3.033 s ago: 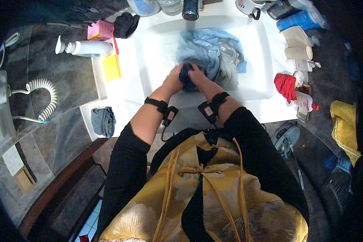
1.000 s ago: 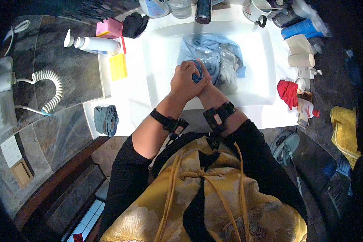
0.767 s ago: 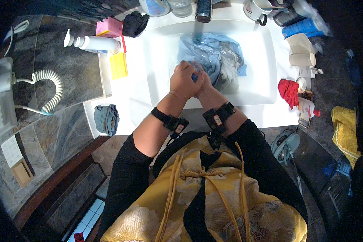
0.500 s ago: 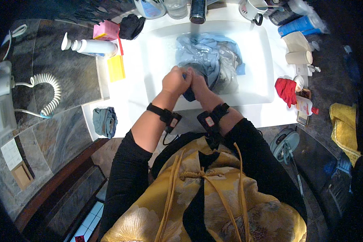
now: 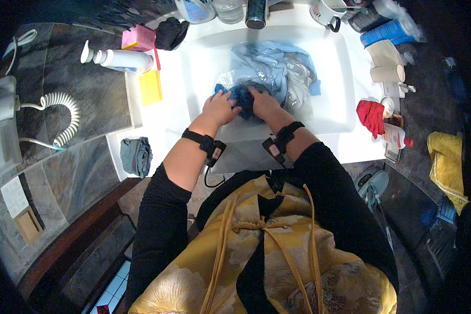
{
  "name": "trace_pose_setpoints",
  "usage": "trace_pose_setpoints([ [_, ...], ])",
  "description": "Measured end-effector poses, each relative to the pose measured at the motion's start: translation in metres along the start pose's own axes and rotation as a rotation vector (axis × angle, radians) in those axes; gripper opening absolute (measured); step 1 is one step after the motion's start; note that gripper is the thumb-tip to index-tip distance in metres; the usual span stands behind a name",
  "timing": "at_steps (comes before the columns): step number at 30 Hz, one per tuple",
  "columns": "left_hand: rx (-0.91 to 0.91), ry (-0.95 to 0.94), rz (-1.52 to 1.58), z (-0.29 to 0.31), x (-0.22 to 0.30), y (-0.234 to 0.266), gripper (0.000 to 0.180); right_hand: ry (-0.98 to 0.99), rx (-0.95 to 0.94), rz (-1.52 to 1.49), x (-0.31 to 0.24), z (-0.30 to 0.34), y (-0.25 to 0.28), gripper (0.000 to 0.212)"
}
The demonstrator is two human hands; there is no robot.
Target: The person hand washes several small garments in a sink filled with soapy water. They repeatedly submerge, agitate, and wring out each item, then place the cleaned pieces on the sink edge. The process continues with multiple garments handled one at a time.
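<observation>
A white sink [image 5: 345, 99] holds water with wet clothes in it. My left hand [image 5: 220, 111] is open, its fingers spread at the left side of a bunched dark blue cloth [image 5: 244, 97]. On the right side of that cloth lies my right hand [image 5: 266, 106], with one finger stretched over it and the others partly hidden. The dark blue cloth sits low in the basin near the front wall. Beyond it, a light blue garment [image 5: 269, 57] floats in folds, with a grey-white piece [image 5: 297, 86] at its right.
A black faucet [image 5: 256, 14] stands behind the basin. Left on the counter are a white pump bottle [image 5: 123, 60], a pink box [image 5: 138, 38] and folded grey-blue cloth [image 5: 136, 157]. To the right are a red cloth [image 5: 370, 118], a mug [image 5: 327, 13] and a beige cup [image 5: 388, 74].
My hands were close together, gripping the dark cloth over the basin's front. They have moved apart, and the cloth is now lower and spread wider in the water.
</observation>
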State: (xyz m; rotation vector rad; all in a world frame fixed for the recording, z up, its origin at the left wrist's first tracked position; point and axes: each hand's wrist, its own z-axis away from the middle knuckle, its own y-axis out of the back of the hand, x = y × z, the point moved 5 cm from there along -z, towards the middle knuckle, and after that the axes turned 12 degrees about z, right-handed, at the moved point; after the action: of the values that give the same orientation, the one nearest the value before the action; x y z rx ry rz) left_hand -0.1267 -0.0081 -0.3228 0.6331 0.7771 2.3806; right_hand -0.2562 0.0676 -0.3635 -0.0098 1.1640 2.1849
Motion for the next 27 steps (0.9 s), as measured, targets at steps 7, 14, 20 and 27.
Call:
trace_pose_setpoints([
  [7,0.018,-0.064,-0.010,0.006,0.000,0.010,0.055,0.023,0.037,0.042,-0.011,0.015,0.020,0.035],
  [14,0.527,-0.261,0.320,0.037,0.004,0.057,0.097,0.295,-0.018,-0.707,-0.049,0.045,0.100,0.031],
  [20,0.515,-0.471,1.003,0.045,0.012,0.078,0.063,0.498,0.087,-0.904,-0.100,0.098,0.171,0.032],
  [27,0.525,-0.353,1.326,0.063,0.002,0.092,0.034,0.382,0.116,-1.252,-0.038,0.104,0.205,0.024],
])
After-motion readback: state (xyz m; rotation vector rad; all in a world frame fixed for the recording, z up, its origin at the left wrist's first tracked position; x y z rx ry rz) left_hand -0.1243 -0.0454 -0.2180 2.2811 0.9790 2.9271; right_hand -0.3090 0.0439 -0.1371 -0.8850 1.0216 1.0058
